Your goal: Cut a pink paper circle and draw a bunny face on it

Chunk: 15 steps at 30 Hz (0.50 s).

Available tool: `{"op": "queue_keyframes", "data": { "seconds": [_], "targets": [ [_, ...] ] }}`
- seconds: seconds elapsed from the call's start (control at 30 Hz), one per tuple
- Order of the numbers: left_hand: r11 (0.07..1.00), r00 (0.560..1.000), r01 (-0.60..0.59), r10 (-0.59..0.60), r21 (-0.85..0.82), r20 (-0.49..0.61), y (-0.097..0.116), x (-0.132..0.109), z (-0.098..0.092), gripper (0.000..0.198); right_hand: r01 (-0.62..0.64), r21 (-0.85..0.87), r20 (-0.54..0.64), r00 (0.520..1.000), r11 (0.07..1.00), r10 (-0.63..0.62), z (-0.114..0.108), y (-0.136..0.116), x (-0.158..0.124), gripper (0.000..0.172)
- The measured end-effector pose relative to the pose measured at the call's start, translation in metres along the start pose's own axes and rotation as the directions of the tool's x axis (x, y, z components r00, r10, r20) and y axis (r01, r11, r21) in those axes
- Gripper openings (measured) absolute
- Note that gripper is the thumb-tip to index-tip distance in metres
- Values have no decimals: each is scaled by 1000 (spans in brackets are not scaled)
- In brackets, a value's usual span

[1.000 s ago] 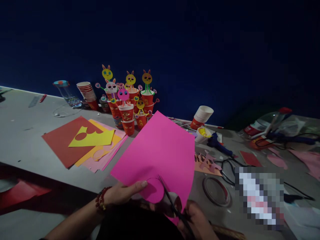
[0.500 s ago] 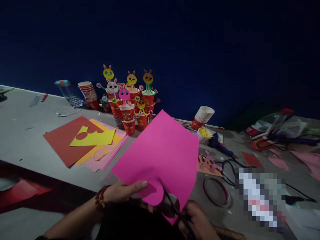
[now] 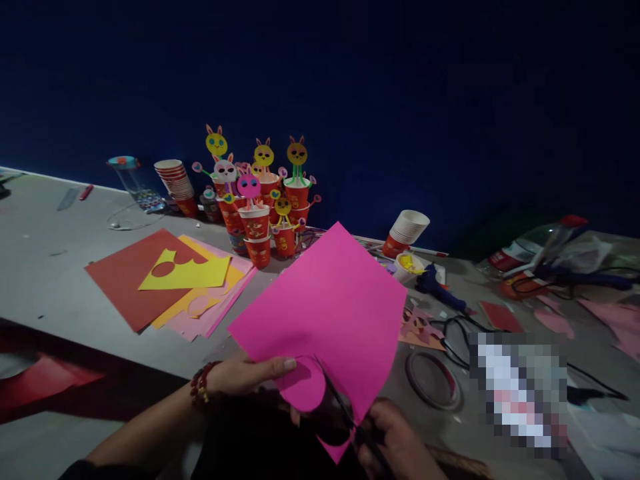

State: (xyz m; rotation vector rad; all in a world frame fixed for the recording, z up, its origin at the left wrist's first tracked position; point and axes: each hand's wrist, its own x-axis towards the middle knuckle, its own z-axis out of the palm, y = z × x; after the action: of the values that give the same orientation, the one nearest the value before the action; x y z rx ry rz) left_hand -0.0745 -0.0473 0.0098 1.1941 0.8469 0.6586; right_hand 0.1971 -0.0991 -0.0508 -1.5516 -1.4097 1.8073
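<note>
A large bright pink sheet of paper [image 3: 330, 300] is held up in front of me, its upper corner pointing away. My left hand [image 3: 250, 377] grips its near edge, thumb on top beside a partly cut circle [image 3: 304, 385]. In my right hand [image 3: 393, 437] is a pair of dark scissors [image 3: 343, 403]. Their blades lie along the right side of the circle, against the paper. A narrow curved strip [image 3: 339, 448] of the same pink paper dangles below the blades. The fingers of my left hand under the sheet are mostly hidden.
Coloured sheets [image 3: 120, 280] lie to the left. Behind stand red cups with rabbit-faced figures [image 3: 257, 223] and a stack of paper cups [image 3: 175, 187]. On the right are a tape roll [image 3: 433, 380], a blue glue gun [image 3: 440, 290], cables, paper scraps and a plastic bottle [image 3: 520, 250].
The pink sheet has shifted slightly right and turned a little. The gap around the circle has opened wider, and the cut strip hangs lower. Both hands keep their grip.
</note>
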Motion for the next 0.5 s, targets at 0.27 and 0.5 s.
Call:
{"op": "queue_keyframes", "data": {
  "seconds": [0.27, 0.5],
  "targets": [
    [999, 975, -44, 38, 25, 219, 11, 1, 2, 51, -4, 138, 129, 992, 990, -14, 4, -5, -1, 27],
    [1000, 990, -16, 13, 19, 141, 7, 0, 1, 44, -2, 164, 118, 993, 986, -18, 8, -4, 4, 29]
  ]
}}
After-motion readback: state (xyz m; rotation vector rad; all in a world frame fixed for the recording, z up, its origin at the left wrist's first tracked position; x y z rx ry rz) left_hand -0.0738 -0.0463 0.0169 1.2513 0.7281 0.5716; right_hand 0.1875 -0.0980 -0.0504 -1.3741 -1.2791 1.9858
